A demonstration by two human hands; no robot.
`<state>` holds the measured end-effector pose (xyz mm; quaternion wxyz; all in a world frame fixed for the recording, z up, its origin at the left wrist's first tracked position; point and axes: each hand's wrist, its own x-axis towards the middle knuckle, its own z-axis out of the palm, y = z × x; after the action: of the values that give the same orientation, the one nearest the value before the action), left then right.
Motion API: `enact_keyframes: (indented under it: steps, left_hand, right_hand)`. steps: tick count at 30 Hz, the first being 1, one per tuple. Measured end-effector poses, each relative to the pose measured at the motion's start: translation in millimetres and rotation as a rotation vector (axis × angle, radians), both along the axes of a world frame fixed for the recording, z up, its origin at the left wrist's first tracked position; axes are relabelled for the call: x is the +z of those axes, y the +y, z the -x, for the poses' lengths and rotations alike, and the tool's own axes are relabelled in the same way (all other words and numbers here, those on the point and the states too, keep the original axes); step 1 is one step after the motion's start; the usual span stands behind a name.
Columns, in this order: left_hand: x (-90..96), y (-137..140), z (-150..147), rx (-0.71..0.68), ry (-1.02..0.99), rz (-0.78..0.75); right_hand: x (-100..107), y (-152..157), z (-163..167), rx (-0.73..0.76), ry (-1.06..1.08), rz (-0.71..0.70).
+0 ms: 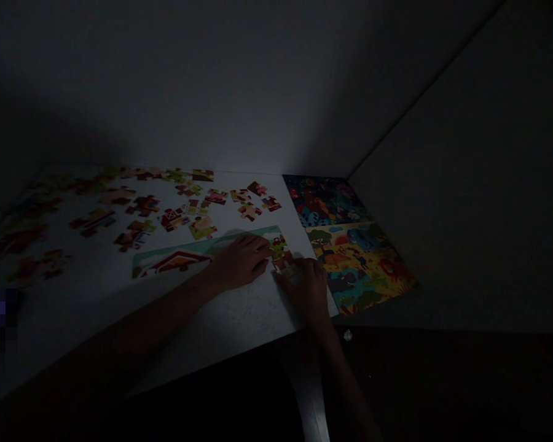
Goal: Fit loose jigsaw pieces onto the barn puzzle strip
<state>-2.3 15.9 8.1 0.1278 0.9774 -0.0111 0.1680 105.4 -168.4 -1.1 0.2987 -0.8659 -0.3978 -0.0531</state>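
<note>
A joined strip of jigsaw puzzle lies on the white table, showing a red-roofed barn and a teal sky. My left hand rests over the strip's middle, fingers reaching right and slightly bent, with a gap between thumb and fingers. At the strip's right end, my right hand has its thumb and fingers closed on a brown and green puzzle piece. That piece touches or nearly touches the strip's lower edge; the dim light hides whether it is locked in. My left hand covers part of the strip.
Several loose puzzle pieces spread over the left and back of the white table. Two colourful animal pictures, a dark one and a yellow one, lie at the right. A wall stands behind; the table's front edge is near my forearms.
</note>
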Motion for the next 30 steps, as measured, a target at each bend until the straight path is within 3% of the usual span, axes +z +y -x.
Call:
enact_keyframes:
  steps: [9,15,20,24,30]
  left_hand:
    - [4.0,-3,5,0.012,-0.002,0.015]
    - [-2.3,-1,3,0.025,0.009,0.029]
    - [-0.7,0,3,0.011,0.005,0.020]
    - [0.3,0,4,-0.004,-0.005,0.010]
    - [-1.0,1,2,0.003,0.000,0.022]
  right_hand:
    - [0,1,-1,-0.009,0.058,-0.005]
    - [-7,-8,2,0.046,0.008,-0.102]
    - [-5,-17,23,0.004,-0.088,-0.014]
    - [0,-20,33,0.060,-0.018,0.029]
    - [1,-17,25,0.070,0.168,-0.105]
